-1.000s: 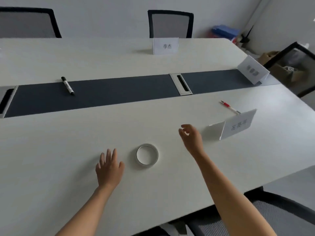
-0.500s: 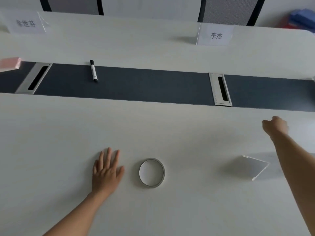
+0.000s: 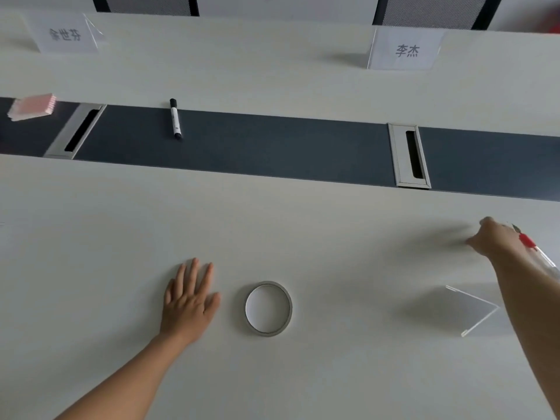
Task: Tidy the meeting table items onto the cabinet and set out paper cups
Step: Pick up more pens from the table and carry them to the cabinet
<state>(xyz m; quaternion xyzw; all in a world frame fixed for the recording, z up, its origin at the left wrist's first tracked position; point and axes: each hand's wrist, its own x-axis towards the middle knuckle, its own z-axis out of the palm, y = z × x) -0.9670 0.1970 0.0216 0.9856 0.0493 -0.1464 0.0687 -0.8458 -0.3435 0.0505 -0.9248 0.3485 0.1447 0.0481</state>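
Your right hand (image 3: pixel 497 241) clamped on red pen (image 3: pixel 527 242); left hand (image 3: pixel 189 298) flat, fingers apart, on counter (image 3: pixel 333 256). Risk: forearm clips clear name stand (image 3: pixel 466 310), tips it.

This was an office meeting room. A long white conference table (image 3: pixel 272 71) filled the view, with a dark strip (image 3: pixel 272 150) running along its middle. Set into that strip were 2 metal cable ports, one at the left (image 3: pixel 75 131) and one at the right (image 3: pixel 409 156). On the far side stood 2 clear name-card holders with printed names, one far left (image 3: pixel 65 34) and one far right (image 3: pixel 404 50), each in front of a black mesh-backed chair (image 3: pixel 424 10). A third holder (image 3: pixel 466 310) stood near right. A whiteboard marker (image 3: pixel 175 121) lay on the strip, and a pink stack of notes (image 3: pixel 31 107) lay at its left end.
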